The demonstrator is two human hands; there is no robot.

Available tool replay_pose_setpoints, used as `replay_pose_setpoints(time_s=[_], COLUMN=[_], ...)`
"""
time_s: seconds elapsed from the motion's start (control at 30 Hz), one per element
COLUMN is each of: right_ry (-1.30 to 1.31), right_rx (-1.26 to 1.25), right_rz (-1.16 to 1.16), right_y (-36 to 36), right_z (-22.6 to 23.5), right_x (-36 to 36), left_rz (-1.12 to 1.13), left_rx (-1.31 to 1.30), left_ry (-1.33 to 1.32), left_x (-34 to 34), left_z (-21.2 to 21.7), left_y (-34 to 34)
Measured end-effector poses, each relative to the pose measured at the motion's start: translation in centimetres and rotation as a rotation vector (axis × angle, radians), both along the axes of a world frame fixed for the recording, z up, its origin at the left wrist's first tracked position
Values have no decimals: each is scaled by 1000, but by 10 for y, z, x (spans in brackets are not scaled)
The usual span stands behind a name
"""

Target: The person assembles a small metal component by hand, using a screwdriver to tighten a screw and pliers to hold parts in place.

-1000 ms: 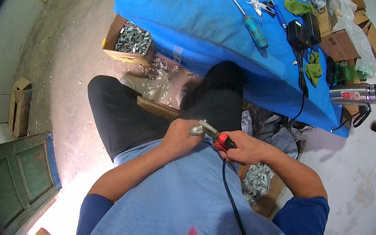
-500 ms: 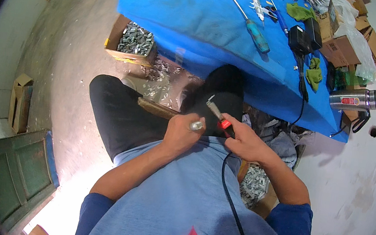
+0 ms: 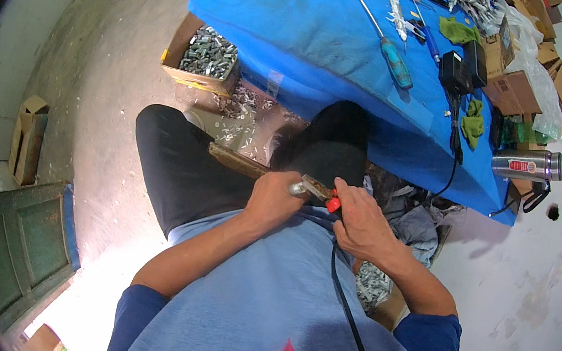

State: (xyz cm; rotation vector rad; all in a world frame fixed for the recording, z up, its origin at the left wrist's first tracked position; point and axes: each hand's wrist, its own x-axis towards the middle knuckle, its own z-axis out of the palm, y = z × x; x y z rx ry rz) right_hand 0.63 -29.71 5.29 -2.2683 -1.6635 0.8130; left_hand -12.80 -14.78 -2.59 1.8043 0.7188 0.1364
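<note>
My left hand (image 3: 273,199) is closed round a small pale, shiny cylindrical piece (image 3: 297,188), whose round end shows at the thumb side. In my right hand (image 3: 363,219) is a corded tool like a soldering iron (image 3: 317,186), with a red collar and a metal barrel. Its bent tip lies at the piece's end; I cannot tell whether they touch. The tool's black cord (image 3: 345,314) runs down over my shirt. Both hands are above my lap, close together. A wooden board (image 3: 236,161) lies across my legs, left of the hands.
Ahead stands a blue-covered table (image 3: 289,15) with a teal-handled screwdriver (image 3: 396,64), black power adapters (image 3: 455,73) and green cloths (image 3: 473,123). A steel flask (image 3: 528,165) is at its right edge. A carton of metal cylinders (image 3: 197,81) sits on the floor, with small pale scraps (image 3: 248,128) nearby.
The tool in my right hand has swung left and down, bringing its tip to the piece in my left hand. My left hand stays nearly in place, and the view has shifted slightly.
</note>
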Motion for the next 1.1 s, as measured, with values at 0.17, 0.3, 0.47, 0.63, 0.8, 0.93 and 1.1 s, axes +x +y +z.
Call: replay_pose_setpoints(time_s=[0.17, 0.3, 0.47, 0.63, 0.8, 0.93, 1.1], right_ry=[-66, -201, -394, -460, -415, -89, 213], right_rx=[17, 23, 35, 61, -38, -39, 73], right_rz=[22, 93, 205, 267, 262, 87, -177], right_y=[-1, -1, -3, -6, 0, -1, -13], right_z=[1, 6, 7, 2, 6, 5, -12], right_x=[0, 2, 12, 22, 32, 29, 19], left_rz=[-18, -27, -43, -78, -92, -15, -11], left_rx=[12, 77, 113, 66, -13, -32, -22], left_ry=[29, 45, 83, 74, 54, -50, 34], left_x=[0, 0, 0, 0, 0, -1, 1], left_z=[4, 5, 6, 2, -1, -9, -1], left_y=[1, 1, 0, -1, 0, -3, -1])
